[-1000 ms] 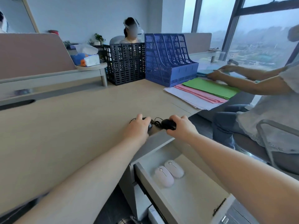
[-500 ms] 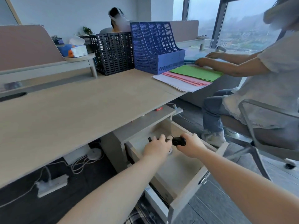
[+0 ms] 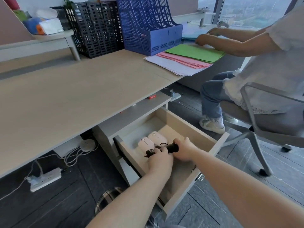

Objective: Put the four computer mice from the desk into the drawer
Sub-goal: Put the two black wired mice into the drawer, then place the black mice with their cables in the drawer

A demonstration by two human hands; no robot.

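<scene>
Office daylight from tall windows [image 3: 256, 12] falls on a long pale wooden desk [image 3: 69, 96], whose near stretch carries no mice; at its far end stand a black mesh file rack [image 3: 97, 28] and a blue magazine holder [image 3: 148, 27], with green, pink and white paper sheets [image 3: 185, 60] fanned beside them. Another person [image 3: 263, 63] sits in a grey chair to the right, working on that end. Under the desk, a power strip [image 3: 45, 179] and loose white cables lie on the dark floor.

Below the desk edge the drawer [image 3: 194, 127] stands pulled well out. Two pale pink mice [image 3: 151, 140] lie side by side on its floor. Both hands are inside it: the right hand [image 3: 184, 151] has its fingers wrapped around a black wired mouse [image 3: 172, 148], and the left hand [image 3: 160, 160] is curled closed over what appears to be the second black mouse, mostly hidden, with its dark bundled cord [image 3: 150, 152] poking out beside it.

The risk, as I judge it, lies in the cords: the two black leads sit tangled close together, so letting go of one mouse could drag the other or leave a loop hanging over the drawer's wall, where it would catch on closing. Setting the black mice down on top of the pink ones could also leave them stacked and prone to slide.
</scene>
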